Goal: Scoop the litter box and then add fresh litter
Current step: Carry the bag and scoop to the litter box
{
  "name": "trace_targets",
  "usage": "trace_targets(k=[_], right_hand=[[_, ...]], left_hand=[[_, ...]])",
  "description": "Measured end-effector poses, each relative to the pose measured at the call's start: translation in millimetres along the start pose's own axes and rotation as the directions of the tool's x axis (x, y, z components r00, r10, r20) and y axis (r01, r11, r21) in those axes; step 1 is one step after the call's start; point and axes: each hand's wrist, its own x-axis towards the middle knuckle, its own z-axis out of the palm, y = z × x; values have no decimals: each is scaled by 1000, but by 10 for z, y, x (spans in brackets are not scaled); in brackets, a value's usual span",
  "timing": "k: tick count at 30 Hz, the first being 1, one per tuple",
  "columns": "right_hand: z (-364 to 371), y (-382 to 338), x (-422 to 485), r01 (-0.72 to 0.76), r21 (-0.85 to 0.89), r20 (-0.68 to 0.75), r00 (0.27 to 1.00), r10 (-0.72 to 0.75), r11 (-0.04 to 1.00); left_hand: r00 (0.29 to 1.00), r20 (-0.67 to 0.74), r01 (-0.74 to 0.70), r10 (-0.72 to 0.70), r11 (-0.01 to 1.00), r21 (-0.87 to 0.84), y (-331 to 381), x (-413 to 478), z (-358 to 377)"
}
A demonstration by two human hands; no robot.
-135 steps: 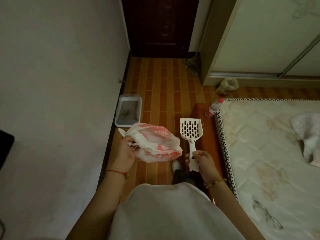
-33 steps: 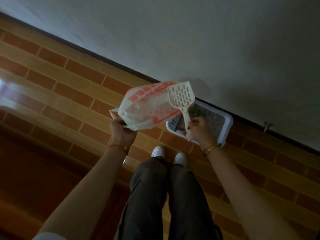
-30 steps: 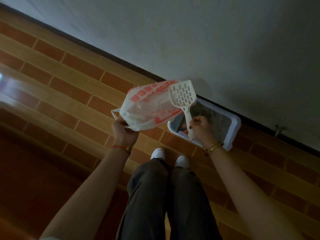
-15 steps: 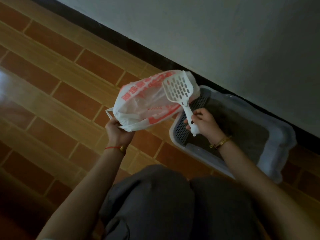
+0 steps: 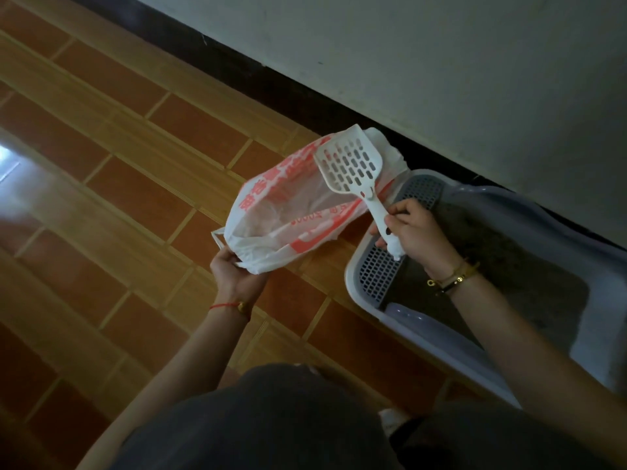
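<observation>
Head view: the right hand (image 5: pixel 415 232) grips the scoop (image 5: pixel 349 164) by its slim handle, a sound hold, as it looks light and stiff. It hangs over the litter box (image 5: pixel 437 344) at right by the wall. The left hand (image 5: pixel 234 273) pinches the flimsy bag (image 5: pixel 288 205) at its mouth.

- One white slotted plastic scoop (image 5: pixel 349 164)
- One white plastic bag with red print (image 5: pixel 281 205)
- One pale grey plastic litter box (image 5: pixel 437 344)
- Two hands: left hand (image 5: pixel 234 276), right hand (image 5: pixel 417 235)

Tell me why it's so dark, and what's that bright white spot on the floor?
Head view: the room is dim, so inside the litter box looks nearly black; the white spot at the left edge is glare on the glossy floor; the scoop and plastic bag show brightest.
</observation>
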Motion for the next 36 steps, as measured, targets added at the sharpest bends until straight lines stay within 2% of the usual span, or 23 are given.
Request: trace_targets(k=[6, 15, 18, 21, 25, 30, 32, 36], right_hand=[[41, 51, -119, 39, 7, 18, 999, -39, 999], [168, 32, -153, 97, 30, 23, 995, -98, 995], [192, 26, -176, 121, 9, 16, 993, -121, 993], [203, 48, -210, 117, 12, 8, 993, -117, 993], [190, 89, -249, 113, 3, -8, 994, -113, 994], [153, 120, -326, 125, -15, -26, 992, -125, 992], [135, 117, -350, 119, -30, -38, 992, -120, 992], [91, 130, -368, 103, -34, -71, 992, -105, 994]], left_hand=[[999, -46, 18, -22, 996, -84, -14, -19, -233], [1000, -15, -7, 4, 977, -214, 153, -80, -212], [999, -31, 15, -18, 996, -88, 68, -98, -272], [999, -42, 15, -7, 979, 202, -78, -125, -349], [996, -61, -29, 71, 854, 519, -237, -238, -326], [952, -82, -134, 294, 645, 753, -228, -332, -322], [915, -26, -197, 402, 502, 842, -219, -384, -315], [830, 137, -244, 540, 131, 961, -203, -500, -260]])
